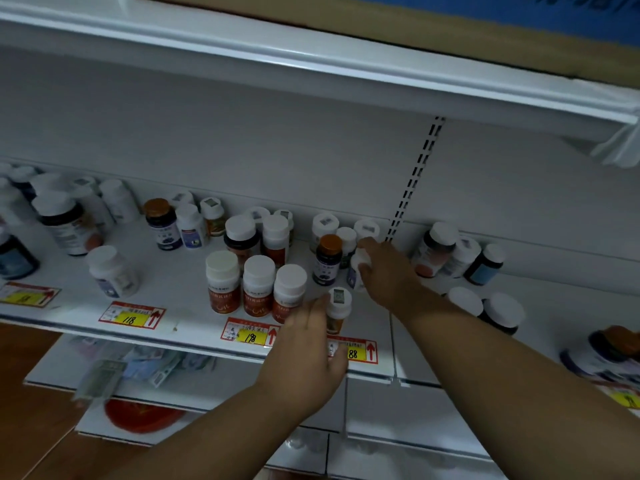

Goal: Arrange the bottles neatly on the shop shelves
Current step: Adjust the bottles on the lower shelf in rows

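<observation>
My left hand [306, 348] grips a small white-capped bottle [337, 308] near the front edge of the white shelf [194, 289]. My right hand [388, 271] holds a white bottle [358, 268] farther back, beside a dark bottle with an orange cap [327, 259]. To the left of my left hand stand three orange-labelled bottles with white caps [254, 287] in a row. More bottles [242, 233] stand behind them near the back wall.
Scattered bottles [65, 220] fill the shelf's left end, and others [460, 252] stand right of the slotted upright [412, 181]. Price tags [133, 315] line the shelf edge. An upper shelf [311, 67] hangs overhead. A lower shelf [145, 372] holds packets and a red lid.
</observation>
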A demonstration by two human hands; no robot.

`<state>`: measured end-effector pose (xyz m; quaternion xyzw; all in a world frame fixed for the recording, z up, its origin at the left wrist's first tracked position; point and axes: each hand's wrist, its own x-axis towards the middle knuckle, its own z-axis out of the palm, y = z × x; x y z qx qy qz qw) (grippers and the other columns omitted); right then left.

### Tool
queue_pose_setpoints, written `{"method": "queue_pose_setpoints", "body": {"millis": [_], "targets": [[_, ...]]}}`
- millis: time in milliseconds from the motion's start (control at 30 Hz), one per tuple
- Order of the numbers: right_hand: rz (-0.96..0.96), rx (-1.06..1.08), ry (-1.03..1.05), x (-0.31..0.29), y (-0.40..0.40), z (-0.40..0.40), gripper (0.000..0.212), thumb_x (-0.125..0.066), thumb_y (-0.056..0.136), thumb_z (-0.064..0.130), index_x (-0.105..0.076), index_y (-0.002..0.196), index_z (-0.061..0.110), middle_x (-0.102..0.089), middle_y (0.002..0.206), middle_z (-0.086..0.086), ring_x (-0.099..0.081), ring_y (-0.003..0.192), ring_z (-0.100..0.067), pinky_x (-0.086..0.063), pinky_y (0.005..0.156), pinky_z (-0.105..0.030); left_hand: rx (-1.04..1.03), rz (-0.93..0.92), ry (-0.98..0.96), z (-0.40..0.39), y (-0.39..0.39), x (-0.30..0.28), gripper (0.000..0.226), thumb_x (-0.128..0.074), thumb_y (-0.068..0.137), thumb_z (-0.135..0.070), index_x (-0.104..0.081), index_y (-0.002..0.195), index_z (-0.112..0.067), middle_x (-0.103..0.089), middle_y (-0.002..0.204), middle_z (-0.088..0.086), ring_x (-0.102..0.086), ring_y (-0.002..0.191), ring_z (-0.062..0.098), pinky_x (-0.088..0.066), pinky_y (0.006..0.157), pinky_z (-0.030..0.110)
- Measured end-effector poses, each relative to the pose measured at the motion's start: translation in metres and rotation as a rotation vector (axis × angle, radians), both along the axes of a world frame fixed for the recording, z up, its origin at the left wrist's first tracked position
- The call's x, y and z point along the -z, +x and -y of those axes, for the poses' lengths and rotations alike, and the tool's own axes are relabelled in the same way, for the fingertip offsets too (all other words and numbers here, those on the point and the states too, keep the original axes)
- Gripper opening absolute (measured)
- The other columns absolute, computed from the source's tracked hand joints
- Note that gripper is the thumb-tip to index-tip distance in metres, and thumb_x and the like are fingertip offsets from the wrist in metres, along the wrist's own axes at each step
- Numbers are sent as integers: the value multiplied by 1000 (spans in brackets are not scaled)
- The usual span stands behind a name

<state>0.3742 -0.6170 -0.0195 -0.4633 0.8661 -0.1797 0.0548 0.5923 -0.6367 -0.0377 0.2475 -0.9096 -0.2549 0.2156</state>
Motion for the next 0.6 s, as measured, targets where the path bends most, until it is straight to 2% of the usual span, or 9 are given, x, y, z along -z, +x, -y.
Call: {"method": "queue_pose_setpoints", "body": {"millis": [133,300,367,434,500,534,567,600], "targets": [[77,59,-82,4,2,4,36,-54,93,27,-44,127,20,-54,113,-17,-55,97,-35,-42,75,-32,56,-8,20,0,10,-4,69,-54,89,-42,-24,148,-25,-40,140,-8,-35,130,9,-29,108,22],[281,220,-524,-13,32,-25,26,-47,92,18,-50,118,18,-50,112,-5,-49,95,-19,-33,78,-23,45,-64,50,6,23,-11,67,-62,88,-38,-32,146,-22,-42,141,-5,-35,129,9,-21,103,13],[392,219,-711,-30,53,-33,21,-41,90,19,-53,108,21,-54,110,-4,-50,95,-16,-36,78,-23,21,-75,109,6,29,-15,69,-63,89,-39,-32,147,-19,-41,145,-3,-37,131,10,-28,108,21],[497,190,-845,-48,75,-34,16,-41,86,24,-55,95,23,-60,94,3,-53,84,-9,-41,73,-20,-11,-102,185,5,36,-22,70,-63,89,-42,-32,147,-20,-41,145,-4,-39,130,9,-35,108,28],[651,160,-893,-61,98,-32,10,-45,85,26,-55,83,28,-58,76,11,-53,68,-3,-44,64,-19,-32,-154,246,1,46,-31,68,-61,89,-44,-32,147,-23,-43,142,-8,-41,125,1,-33,101,13],[733,141,-869,-66,107,-29,10,-48,88,24,-54,80,28,-57,73,10,-54,63,-5,-45,61,-20,-50,-175,275,-2,51,-33,68,-60,89,-47,-33,146,-25,-44,141,-9,-42,122,-2,-31,97,7],[795,116,-821,-69,116,-27,13,-50,91,22,-53,79,27,-56,72,6,-54,59,-6,-45,57,-20,-74,-207,314,-4,56,-35,67,-58,87,-53,-35,145,-27,-46,139,-11,-43,120,-5,-31,96,6],[840,86,-773,-70,123,-25,15,-50,94,20,-52,80,25,-55,71,2,-53,54,-6,-44,52,-18,-96,-245,354,-7,61,-36,64,-56,87,-59,-38,142,-31,-48,137,-14,-44,121,-6,-34,99,11]]}}
